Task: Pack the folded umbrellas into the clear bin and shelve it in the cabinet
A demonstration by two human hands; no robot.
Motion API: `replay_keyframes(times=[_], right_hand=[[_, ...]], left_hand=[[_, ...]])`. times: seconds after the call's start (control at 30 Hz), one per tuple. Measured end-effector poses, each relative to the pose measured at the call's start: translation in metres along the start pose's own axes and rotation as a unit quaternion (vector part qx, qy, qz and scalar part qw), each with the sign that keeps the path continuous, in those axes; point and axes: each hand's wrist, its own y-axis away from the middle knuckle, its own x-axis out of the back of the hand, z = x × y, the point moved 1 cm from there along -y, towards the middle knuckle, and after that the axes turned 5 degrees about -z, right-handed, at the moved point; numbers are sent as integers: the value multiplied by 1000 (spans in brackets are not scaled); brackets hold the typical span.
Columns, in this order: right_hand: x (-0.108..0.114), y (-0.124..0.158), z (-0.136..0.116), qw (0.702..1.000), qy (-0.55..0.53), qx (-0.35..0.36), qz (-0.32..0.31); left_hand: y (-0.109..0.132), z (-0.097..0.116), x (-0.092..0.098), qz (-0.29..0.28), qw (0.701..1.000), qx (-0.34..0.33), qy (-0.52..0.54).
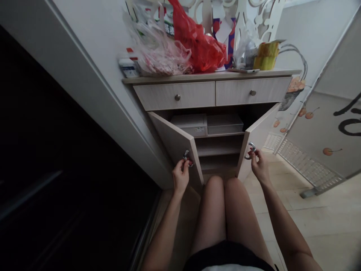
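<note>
A pale wooden cabinet point(197, 149) stands before me with both lower doors swung partway out. My left hand point(181, 175) has its fingers closed round the curved metal door handle point(185, 153) of the left door point(180, 135). On the other side, my right hand point(258, 165) grips a matching metal door handle point(252, 146) on the right door point(255, 133). Between the doors, two storage boxes, a white one point(191, 122) and a clearer one point(225, 124), sit side by side on the upper shelf. Bare boards show on the shelves below.
Two drawers, left point(194, 94) and right point(237, 93), are closed above the doors. On the cabinet top lie a red plastic bag point(203, 52), a clear bag point(163, 56), a white bottle point(128, 67) and yellow tape rolls point(265, 56). My knees point(224, 184) are close to the door edges.
</note>
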Motion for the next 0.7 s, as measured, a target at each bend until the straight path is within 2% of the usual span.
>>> replay_keyframes(times=[0.3,0.5,0.7], right_hand=[[40,19,5,999,38,-23,26],[76,31,5,988,112,-54,87],[120,39,30,964,201,-121,130]], left_hand=[[23,-6,59,99,993,41,-50],[28,-17,99,176,979,60,-86],[27,-31,139,256,955,76,-127]])
